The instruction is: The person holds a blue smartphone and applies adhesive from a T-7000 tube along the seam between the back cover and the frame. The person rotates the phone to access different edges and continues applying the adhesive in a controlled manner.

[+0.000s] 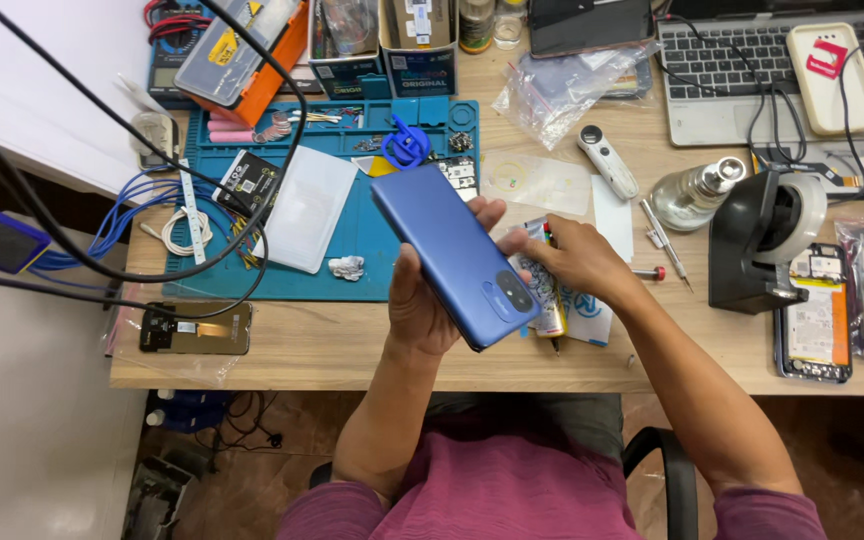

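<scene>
1. Head view: the blue phone sits lifted above the desk, cradled from below in the left hand, fingers wrapped around its edges.
2. The right hand pinches its right edge near the camera.
3. Back facing up, glossy blue, tilted diagonally, dark camera lenses at the near corner.

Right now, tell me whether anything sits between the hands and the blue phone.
Nothing does. The left hand grips the blue phone directly from beneath, back cover up, above the blue work mat. The right hand touches its right edge by the camera end, with no tool or part between.
</scene>
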